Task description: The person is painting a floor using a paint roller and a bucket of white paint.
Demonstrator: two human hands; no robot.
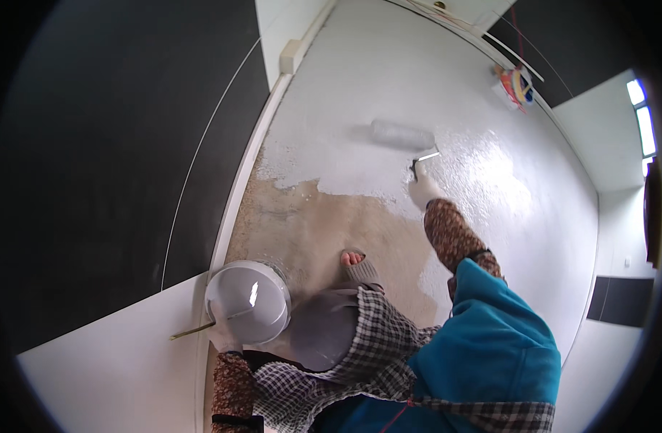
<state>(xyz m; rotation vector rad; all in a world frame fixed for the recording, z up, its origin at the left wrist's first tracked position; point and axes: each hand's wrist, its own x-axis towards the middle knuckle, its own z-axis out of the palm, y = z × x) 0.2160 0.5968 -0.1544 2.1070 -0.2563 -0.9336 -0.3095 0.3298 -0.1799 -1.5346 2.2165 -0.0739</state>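
My right hand (423, 189), in a pale glove, is closed around the handle of a paint roller (403, 135). The wide grey roller lies on the grey wet coating (360, 79) of the floor, beyond the bare patch. At the lower left, my gloved left hand (224, 330) grips the near left rim of a white bucket (279, 278) holding glossy grey paint (237, 289). A thin stick (192, 332) juts out to the left beside that hand and seems to run on into the bucket; the fingers are partly hard to make out.
Bare brownish floor (302, 220) lies around my foot (352, 257), bordered by a ragged edge of shiny wet coating. A black and white wall (129, 180) runs close on the left. A colourful bucket-like container (515, 88) stands by the far right wall.
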